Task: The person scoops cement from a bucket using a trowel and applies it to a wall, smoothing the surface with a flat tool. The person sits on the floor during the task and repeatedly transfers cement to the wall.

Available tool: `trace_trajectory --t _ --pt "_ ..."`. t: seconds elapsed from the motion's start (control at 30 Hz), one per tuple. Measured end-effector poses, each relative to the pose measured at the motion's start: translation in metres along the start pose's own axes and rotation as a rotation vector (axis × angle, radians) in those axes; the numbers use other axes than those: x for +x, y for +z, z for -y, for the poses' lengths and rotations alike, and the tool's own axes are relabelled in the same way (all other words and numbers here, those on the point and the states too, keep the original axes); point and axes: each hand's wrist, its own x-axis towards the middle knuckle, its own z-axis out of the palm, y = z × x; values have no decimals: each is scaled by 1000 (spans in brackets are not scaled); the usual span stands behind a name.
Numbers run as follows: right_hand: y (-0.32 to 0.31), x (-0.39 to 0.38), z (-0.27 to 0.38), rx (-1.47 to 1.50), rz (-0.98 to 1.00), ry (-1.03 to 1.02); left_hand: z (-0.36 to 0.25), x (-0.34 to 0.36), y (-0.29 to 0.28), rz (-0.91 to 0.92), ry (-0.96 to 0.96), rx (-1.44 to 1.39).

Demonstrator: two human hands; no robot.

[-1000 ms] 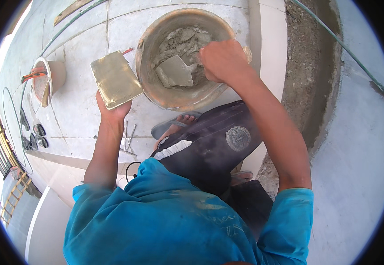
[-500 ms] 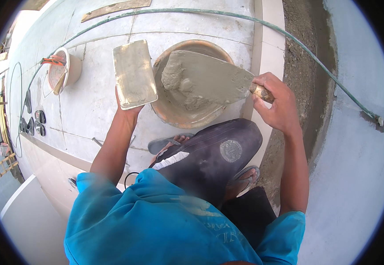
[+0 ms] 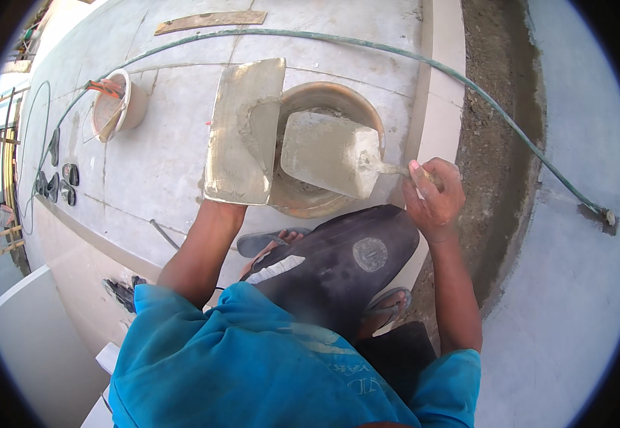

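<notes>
My left hand is closed beneath a rectangular plasterer's hawk, whose handle is hidden. Grey wet mortar lies on the hawk, thicker along its right side. In my right hand is the handle of a trowel. Its broad blade points left and shows the face with the metal tang, smeared with mortar. The blade hangs over a round clay-coloured tub, apart from the hawk's right edge. Mortar coats the inside of the tub, partly covered by the trowel.
A whitish bucket with an orange-handled tool stands at the left on pale tiles. A green hose crosses the far side. Sandals lie at the left, a wooden board farther off. A dirt trench runs along the right.
The trowel has turned over, and the mortar heaped on it has left its blade; mortar now shows on the hawk. My right hand has come nearer; the hawk sits farther right in view.
</notes>
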Motion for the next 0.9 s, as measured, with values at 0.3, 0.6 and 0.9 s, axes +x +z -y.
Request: trace_trajectory --t 0.3,0.6,0.9 --pt "11 27 32 232 212 209 8 34 -5 80 40 -147" --pt "-136 66 5 1327 -227 546 115 5 215 819 144 -169" --pt "-209 -147 -81 1689 -738 -75 307 -70 280 1390 1 286"
